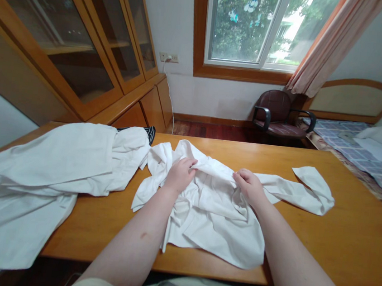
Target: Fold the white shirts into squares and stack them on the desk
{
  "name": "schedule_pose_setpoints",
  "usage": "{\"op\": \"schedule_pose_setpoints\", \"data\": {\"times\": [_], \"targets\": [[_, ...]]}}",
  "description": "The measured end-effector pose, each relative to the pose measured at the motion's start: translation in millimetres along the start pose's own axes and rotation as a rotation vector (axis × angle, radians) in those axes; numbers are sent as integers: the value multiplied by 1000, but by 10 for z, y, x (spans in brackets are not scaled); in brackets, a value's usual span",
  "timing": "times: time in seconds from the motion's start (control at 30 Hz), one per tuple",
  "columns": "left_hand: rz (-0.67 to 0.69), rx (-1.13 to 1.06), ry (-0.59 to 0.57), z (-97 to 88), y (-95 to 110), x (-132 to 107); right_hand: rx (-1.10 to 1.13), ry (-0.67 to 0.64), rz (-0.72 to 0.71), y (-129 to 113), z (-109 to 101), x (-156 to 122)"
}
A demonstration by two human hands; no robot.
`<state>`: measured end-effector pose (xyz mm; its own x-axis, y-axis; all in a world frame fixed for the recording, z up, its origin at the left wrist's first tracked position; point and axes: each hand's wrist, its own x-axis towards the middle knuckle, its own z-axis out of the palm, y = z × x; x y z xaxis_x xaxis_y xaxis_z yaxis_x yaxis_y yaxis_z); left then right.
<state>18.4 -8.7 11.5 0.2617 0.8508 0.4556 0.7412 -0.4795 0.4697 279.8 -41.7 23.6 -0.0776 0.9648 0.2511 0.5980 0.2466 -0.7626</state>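
A crumpled white cloth garment point(219, 200) lies across the middle of the wooden table. One long strip of it, perhaps a sleeve or a tie, stretches to the right and curls back at its end. My left hand point(181, 174) pinches the garment's upper edge left of its middle. Farther right along that edge, my right hand point(248, 184) grips the cloth between thumb and fingers. Between both hands the edge is drawn fairly straight, while the lower part spreads in loose folds toward the table's front.
More white garments point(73, 158) are heaped on the table's left, partly over its front edge. A black striped item point(149, 134) shows behind them. The wooden table point(344, 241) reaches far right. Beyond stand a glass-doored cabinet point(86, 36), an armchair point(278, 113) and a bed point(365, 143).
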Motion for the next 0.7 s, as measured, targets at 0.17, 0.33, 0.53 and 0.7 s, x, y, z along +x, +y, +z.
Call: {"op": "schedule_pose_setpoints", "data": {"times": [0.17,0.33,0.53,0.7], "targets": [[83,-104,-96,11,11,-24,-64,-81,-54,-69,-30,-21],[-72,-236,-68,117,-96,10,-141,-79,-47,-107,-35,-23],[-144,-274,-127,105,-112,50,-187,-104,-53,-112,-27,-18],[-153,-228,-183,84,-83,50,-89,-193,-97,-65,-53,-2]]}}
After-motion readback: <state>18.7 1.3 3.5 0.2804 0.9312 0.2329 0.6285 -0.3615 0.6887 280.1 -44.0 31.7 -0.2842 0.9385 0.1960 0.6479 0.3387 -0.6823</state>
